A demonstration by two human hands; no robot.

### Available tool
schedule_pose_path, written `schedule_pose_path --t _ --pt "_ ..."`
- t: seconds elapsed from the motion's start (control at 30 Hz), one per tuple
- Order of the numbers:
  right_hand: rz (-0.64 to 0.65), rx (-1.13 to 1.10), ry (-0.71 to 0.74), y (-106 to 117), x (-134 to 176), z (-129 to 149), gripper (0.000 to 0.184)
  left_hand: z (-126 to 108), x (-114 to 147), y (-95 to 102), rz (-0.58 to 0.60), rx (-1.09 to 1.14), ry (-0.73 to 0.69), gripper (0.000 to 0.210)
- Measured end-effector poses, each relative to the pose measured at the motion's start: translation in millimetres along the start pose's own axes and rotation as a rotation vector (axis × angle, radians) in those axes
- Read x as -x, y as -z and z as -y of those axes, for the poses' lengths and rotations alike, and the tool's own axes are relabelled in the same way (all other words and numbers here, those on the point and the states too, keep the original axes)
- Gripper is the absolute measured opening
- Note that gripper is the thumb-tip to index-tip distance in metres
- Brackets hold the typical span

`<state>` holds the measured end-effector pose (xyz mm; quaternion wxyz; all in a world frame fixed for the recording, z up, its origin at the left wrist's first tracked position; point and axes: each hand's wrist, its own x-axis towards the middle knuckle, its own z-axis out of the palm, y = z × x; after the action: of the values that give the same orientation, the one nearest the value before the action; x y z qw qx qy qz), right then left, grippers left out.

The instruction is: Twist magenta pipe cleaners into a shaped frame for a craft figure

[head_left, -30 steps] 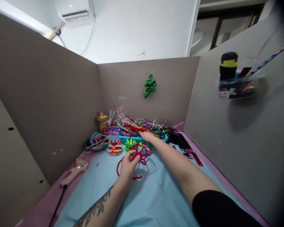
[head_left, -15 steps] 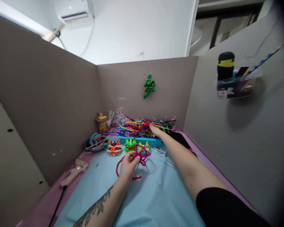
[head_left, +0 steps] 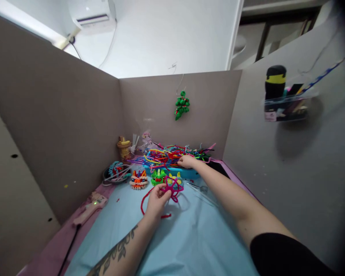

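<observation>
My left hand (head_left: 158,197) pinches a magenta pipe-cleaner star (head_left: 172,188) with looped points, held above the blue cloth. Below that hand a red pipe cleaner (head_left: 165,216) curves out over the cloth. Farther back, my right hand (head_left: 186,161) reaches into a heap of coloured pipe cleaners (head_left: 163,155) in a blue tray (head_left: 189,172). Its fingers are bent together at the strands; exactly which strand they grip is hard to see. Behind the star sit an orange-and-cream figure (head_left: 138,180), a green one (head_left: 158,177) and a blue-and-yellow one (head_left: 176,180).
Scissors (head_left: 199,188) lie right of the figures. A dark bowl (head_left: 116,176) with pipe-cleaner pieces stands at the left, and a pink glue gun (head_left: 90,209) with its cord lies nearer. Partitions surround the table; a green ornament (head_left: 182,105) hangs behind, and a bin (head_left: 286,109) at right.
My right hand has moved slightly left and toward me within the pipe-cleaner heap, its fingers now bent together, and some strands have shifted. My left hand keeps the magenta star in nearly the same place.
</observation>
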<state>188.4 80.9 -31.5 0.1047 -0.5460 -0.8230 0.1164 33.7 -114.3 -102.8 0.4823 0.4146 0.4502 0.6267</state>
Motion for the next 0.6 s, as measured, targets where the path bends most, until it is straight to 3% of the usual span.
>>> schedule_pose_path --t 0.2,0.4,0.5,0.6 --pt "-0.112 0.153 0.202 1 12 68 0.026 -8 5 -3.8 0.003 0.026 0.003 0.040" --pt "-0.099 0.110 0.575 -30 3 157 0.025 -5 5 -6.5 0.079 0.076 0.010 0.027" --pt "-0.133 0.092 0.607 -47 -11 184 0.031 -1 2 -6.6 0.119 0.132 -0.009 0.036" --pt "-0.197 0.064 0.601 -56 -18 195 0.022 -2 1 -7.0 0.077 0.103 -0.041 0.039"
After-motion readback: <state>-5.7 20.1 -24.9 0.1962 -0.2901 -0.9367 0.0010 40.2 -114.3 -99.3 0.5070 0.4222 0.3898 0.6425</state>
